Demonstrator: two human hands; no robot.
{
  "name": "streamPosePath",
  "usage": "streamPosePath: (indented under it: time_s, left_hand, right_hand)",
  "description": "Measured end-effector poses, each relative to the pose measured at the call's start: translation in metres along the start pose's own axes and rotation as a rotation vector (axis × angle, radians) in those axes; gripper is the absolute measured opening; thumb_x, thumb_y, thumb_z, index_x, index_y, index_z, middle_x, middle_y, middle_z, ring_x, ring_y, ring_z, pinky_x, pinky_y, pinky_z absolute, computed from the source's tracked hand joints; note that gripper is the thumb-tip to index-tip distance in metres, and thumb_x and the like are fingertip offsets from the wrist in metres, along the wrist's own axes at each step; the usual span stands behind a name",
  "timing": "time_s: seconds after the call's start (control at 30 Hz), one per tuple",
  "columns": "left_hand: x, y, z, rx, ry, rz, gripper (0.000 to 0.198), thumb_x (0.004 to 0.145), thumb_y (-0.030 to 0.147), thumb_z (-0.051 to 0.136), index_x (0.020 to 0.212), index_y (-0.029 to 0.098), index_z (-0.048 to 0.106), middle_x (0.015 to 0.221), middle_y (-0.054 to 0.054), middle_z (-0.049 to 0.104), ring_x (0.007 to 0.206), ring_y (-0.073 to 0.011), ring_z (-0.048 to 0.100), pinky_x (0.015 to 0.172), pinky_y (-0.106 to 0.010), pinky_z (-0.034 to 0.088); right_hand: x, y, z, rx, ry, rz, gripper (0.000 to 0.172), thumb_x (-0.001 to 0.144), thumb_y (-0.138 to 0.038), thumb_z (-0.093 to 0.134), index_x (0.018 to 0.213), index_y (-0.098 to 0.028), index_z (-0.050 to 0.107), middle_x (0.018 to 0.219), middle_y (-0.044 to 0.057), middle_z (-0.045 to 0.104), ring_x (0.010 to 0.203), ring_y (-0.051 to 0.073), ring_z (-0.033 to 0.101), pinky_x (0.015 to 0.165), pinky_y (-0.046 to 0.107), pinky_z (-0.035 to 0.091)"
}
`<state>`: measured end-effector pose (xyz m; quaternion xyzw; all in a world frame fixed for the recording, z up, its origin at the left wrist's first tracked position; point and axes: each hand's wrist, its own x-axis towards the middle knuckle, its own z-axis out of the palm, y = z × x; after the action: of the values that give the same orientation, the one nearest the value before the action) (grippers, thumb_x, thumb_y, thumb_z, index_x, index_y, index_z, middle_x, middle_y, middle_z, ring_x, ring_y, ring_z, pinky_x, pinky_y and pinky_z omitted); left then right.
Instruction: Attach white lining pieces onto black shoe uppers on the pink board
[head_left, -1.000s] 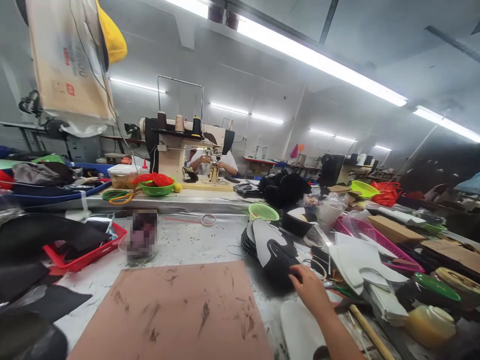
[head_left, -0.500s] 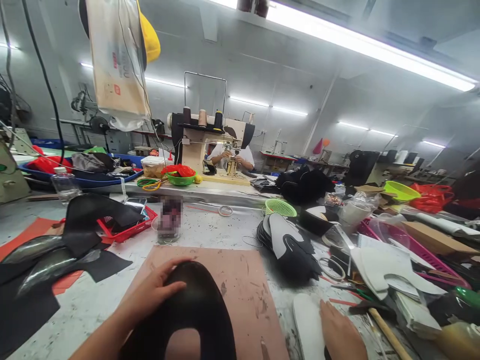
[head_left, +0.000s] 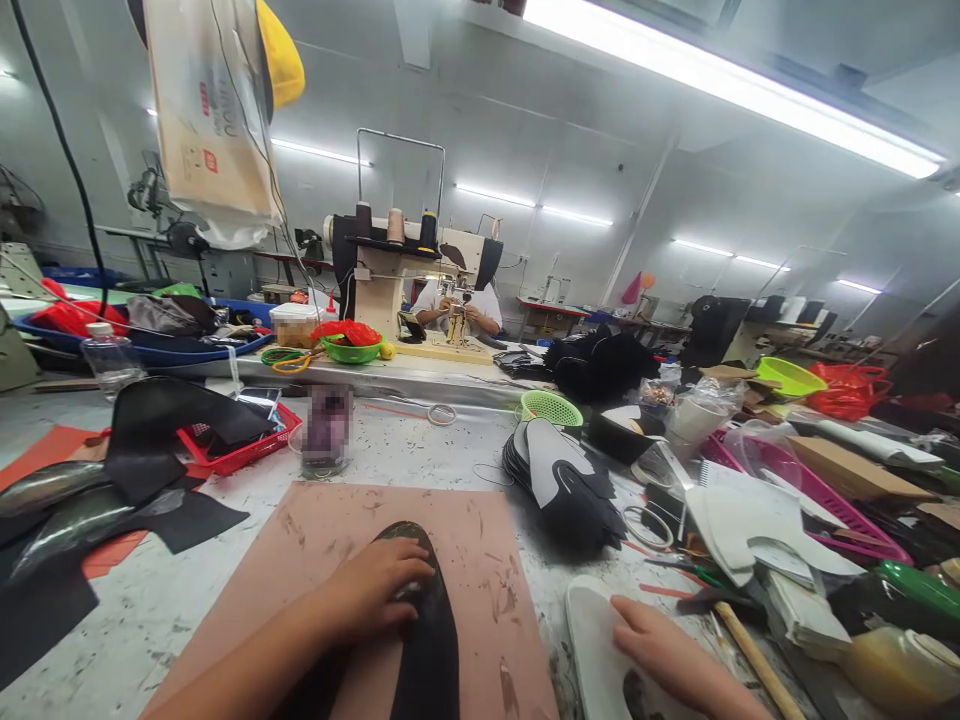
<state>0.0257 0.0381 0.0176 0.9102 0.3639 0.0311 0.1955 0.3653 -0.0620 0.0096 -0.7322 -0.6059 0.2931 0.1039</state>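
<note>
A black, curved shoe-upper piece (head_left: 433,630) lies on the pinkish-brown mat (head_left: 330,515) in front of me. My left hand (head_left: 382,590) is on top of its rounded end, fingers slightly bent and thumb apart, pressing on the surface. Part of the piece is hidden under that hand and forearm. To the right of the mat is a white, sole-shaped template (head_left: 589,625) with a dark hole in it. My right hand (head_left: 675,655) grips this template along its right side, fingertips over the upper face; its other fingers are hidden.
Stacked black and white cut pieces (head_left: 562,490) lie beyond the template. A wooden-handled hammer (head_left: 757,660) and a jar (head_left: 900,665) are at right. Left of the mat are black pieces (head_left: 150,470) and a red basket (head_left: 255,450). Across the bench a person works behind a sewing machine (head_left: 420,260).
My left hand has moved rightward over the black piece, which now looks narrower and shifted. My right hand has come over the white template, and more of the template shows. The view has shifted slightly.
</note>
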Motion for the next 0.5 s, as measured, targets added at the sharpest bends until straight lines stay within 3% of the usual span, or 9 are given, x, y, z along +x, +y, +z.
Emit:
streamPosePath:
  time_s: [0.1, 0.2, 0.37, 0.5]
  left_hand:
    - [-0.009, 0.006, 0.017, 0.027, 0.056, -0.076, 0.049, 0.061, 0.014, 0.068, 0.108, 0.023, 0.058, 0.133, -0.012, 0.042, 0.123, -0.0323, 0.034, 0.1, -0.05, 0.029]
    - [-0.01, 0.02, 0.028, 0.051, 0.206, -0.054, 0.049, 0.061, 0.008, 0.064, 0.106, 0.025, 0.057, 0.129, -0.009, 0.045, 0.121, -0.0317, 0.037, 0.098, -0.051, 0.031]
    - [0.011, 0.06, 0.036, 0.034, 0.212, 0.232, 0.041, 0.066, 0.022, 0.066, 0.106, 0.024, 0.055, 0.128, -0.009, 0.047, 0.121, -0.0312, 0.036, 0.097, -0.049, 0.031]
    - [0.022, 0.068, 0.03, 0.036, 0.159, 0.382, 0.038, 0.068, 0.029, 0.065, 0.104, 0.021, 0.055, 0.119, -0.009, 0.053, 0.115, -0.0269, 0.044, 0.097, -0.043, 0.033]
  right_hand:
    - [-0.013, 0.001, -0.007, 0.447, -0.104, 0.031, 0.024, 0.059, -0.024, 0.039, 0.075, -0.019, 0.056, 0.081, 0.004, 0.064, 0.082, 0.022, 0.056, 0.072, 0.03, 0.04]
    - [-0.023, 0.003, -0.011, 0.734, -0.044, 0.153, 0.031, 0.054, -0.031, 0.044, 0.078, -0.019, 0.06, 0.079, 0.005, 0.064, 0.083, 0.025, 0.056, 0.072, 0.032, 0.041]
    - [-0.029, 0.01, -0.014, 0.923, 0.004, 0.194, 0.034, 0.049, -0.036, 0.05, 0.073, -0.017, 0.064, 0.065, 0.004, 0.062, 0.067, 0.023, 0.054, 0.061, 0.031, 0.042]
    - [-0.043, 0.005, -0.011, 0.787, -0.083, 0.114, 0.04, 0.051, -0.038, 0.052, 0.083, -0.017, 0.066, 0.076, 0.006, 0.065, 0.079, 0.026, 0.056, 0.07, 0.032, 0.043]
